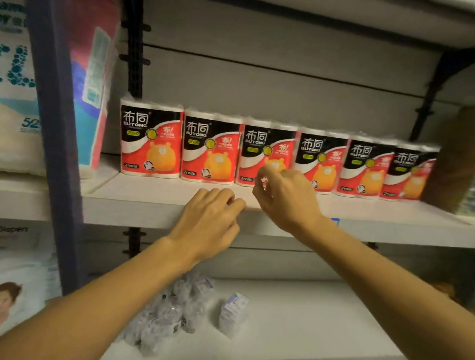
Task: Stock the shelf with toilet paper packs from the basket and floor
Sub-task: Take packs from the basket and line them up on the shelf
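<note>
Glossy plastic film wraps the packs (265, 153) beyond the hands; the shelf (154, 192) under them looks matt, smooth white board.

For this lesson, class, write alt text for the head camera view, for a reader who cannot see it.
Six red-and-black toilet paper packs stand in a row at the back of a white shelf. Two bare hands reach in, neither holding anything: the left hand at the shelf's front edge, the right hand before the third pack. Diaper packs fill the neighbouring bay.

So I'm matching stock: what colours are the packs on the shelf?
Red, black and white with an orange bear on the packs; head view.
</note>
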A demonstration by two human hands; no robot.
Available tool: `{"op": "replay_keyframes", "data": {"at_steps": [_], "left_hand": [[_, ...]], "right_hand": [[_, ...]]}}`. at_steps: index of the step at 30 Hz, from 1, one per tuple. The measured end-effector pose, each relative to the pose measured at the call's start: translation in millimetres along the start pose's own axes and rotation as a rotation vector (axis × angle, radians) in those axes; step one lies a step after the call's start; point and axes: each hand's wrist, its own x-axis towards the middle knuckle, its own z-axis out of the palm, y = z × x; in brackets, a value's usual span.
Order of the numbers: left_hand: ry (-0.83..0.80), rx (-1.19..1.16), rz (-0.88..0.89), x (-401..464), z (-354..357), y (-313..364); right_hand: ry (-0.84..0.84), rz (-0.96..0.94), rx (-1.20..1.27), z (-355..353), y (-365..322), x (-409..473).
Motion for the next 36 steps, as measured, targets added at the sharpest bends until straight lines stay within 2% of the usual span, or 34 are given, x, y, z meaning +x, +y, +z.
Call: {"op": "replay_keyframes", "data": {"at_steps": [5,11,14,19,25,31,36], "left_hand": [[0.001,-0.016,0.007,32.7,21.6,61.2],[0.003,-0.127,-0.095,46.6,69.6,151.5],[-0.025,-0.109,-0.061,33.5,91.4,183.6],[-0.192,-0.103,-0.052,-6.2,119.6,215.5],[-0.359,-0.151,-0.057,-93.1,163.9,235.4],[-0.508,-0.072,0.009,-221.5,226.2,233.8],[-0.553,-0.086,-0.020,-347.5,297.7,227.8]], "right_hand": [[0.018,0.165,0.020,-41.1,59.0,-42.8],[-0.098,0.372,0.128,-64.0,128.1,-112.0],[-0.143,0.349,0.156,-60.8,148.7,-147.1],[-0.175,0.294,0.214,-50.2,155.6,-205.6],[-0.353,0.276,0.215,-13.2,134.4,-299.9],[-0.542,0.308,0.306,60.1,87.9,-408.8],[-0.577,0.307,0.306,137.2,34.9,-512.2]]}}
